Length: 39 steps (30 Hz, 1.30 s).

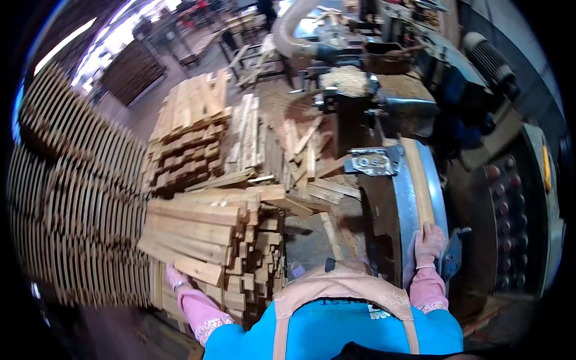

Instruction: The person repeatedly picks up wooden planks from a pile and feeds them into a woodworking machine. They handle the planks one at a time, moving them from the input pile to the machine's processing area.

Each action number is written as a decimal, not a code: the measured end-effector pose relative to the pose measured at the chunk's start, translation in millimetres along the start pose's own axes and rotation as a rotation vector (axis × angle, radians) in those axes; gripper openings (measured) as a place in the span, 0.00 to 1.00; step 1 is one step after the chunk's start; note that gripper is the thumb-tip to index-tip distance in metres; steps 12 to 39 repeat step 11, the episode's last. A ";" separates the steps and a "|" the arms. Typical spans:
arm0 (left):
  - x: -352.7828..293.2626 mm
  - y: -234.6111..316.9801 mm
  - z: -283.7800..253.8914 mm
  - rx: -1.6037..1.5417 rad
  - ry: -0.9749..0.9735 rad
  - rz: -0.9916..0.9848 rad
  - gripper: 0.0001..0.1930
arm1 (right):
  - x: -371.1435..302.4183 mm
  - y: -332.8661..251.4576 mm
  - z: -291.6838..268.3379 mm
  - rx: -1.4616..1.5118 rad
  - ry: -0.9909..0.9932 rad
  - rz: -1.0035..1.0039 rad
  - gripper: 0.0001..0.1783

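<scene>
My right hand (pixel 429 245), in a pale glove, is closed on the near end of a long narrow wooden board (pixel 417 174). That board lies lengthwise on the smooth metal bed (pixel 405 207) of a woodworking machine, and its far end reaches toward the machine's head. Off to the left, my left hand (pixel 175 277), gloved too, grips the near edge of the front board (pixel 191 265) on a stack of planks (pixel 192 223). The board partly hides those fingers. Pink sleeves cover both forearms.
Tall piles of stacked slats (pixel 99 228) rise at far left. Another plank stack (pixel 189 114) stands beyond the near one. Loose offcuts (pixel 312 144) litter the floor beside the machine. A control panel with buttons (pixel 507 222) is at right; a ribbed hose (pixel 291 30) hangs behind.
</scene>
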<state>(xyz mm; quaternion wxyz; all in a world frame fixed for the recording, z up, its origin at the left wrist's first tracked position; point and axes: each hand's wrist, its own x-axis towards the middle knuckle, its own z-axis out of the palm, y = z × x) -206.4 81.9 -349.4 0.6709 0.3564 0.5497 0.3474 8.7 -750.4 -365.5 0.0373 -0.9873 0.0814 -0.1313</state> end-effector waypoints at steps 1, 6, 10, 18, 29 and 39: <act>19.8 11.4 -31.1 -0.086 -0.109 0.029 0.28 | 16.8 -0.7 13.0 0.052 0.014 -0.059 0.20; -74.7 44.9 73.3 -0.052 -0.234 0.392 0.18 | 84.3 -20.2 43.0 0.086 0.077 -0.095 0.17; -116.9 13.6 192.1 -0.061 -0.305 0.704 0.20 | 140.3 -39.2 92.5 0.201 0.044 -0.046 0.18; -118.7 4.6 214.8 -0.065 -0.358 0.680 0.20 | 146.4 -39.4 126.5 0.364 0.095 0.047 0.22; -118.7 4.6 214.8 -0.065 -0.358 0.680 0.20 | 146.4 -39.4 126.5 0.364 0.095 0.047 0.22; -118.7 4.6 214.8 -0.065 -0.358 0.680 0.20 | 146.4 -39.4 126.5 0.364 0.095 0.047 0.22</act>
